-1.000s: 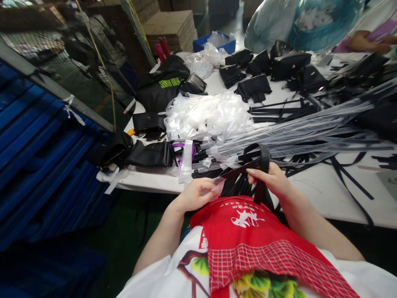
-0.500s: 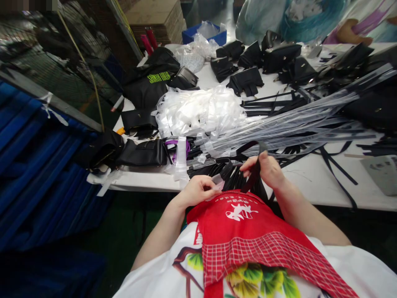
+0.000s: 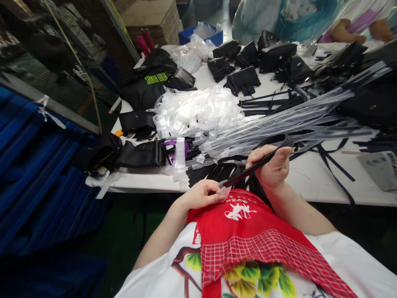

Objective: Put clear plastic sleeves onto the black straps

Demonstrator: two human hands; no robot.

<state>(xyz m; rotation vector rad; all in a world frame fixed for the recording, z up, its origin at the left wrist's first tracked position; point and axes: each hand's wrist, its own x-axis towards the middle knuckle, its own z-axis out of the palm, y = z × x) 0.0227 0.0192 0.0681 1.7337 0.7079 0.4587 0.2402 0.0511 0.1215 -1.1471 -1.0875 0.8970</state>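
Note:
My right hand (image 3: pixel 273 163) grips a black strap (image 3: pixel 248 169) that loops up past my fingers and slants down to the left. My left hand (image 3: pixel 203 193) pinches the open end of a thin clear plastic sleeve (image 3: pixel 223 191) at the strap's lower tip, just above my red apron (image 3: pixel 248 231). Both hands hover over the near edge of the white table (image 3: pixel 313 182). Under them lies a bundle of black straps (image 3: pixel 217 171).
A pile of clear plastic sleeves (image 3: pixel 198 109) and a fan of sleeved straps (image 3: pixel 294 120) cover the table's middle. Black bags (image 3: pixel 142 153) lie at the left edge, more at the back. Another person's arms (image 3: pixel 347 31) show top right. Blue panels (image 3: pixel 34 165) stand at left.
My right hand has moved right and up, pulling the black strap straighter. My left hand stays at the strap's lower end with the clear sleeve. The view has drifted slightly.

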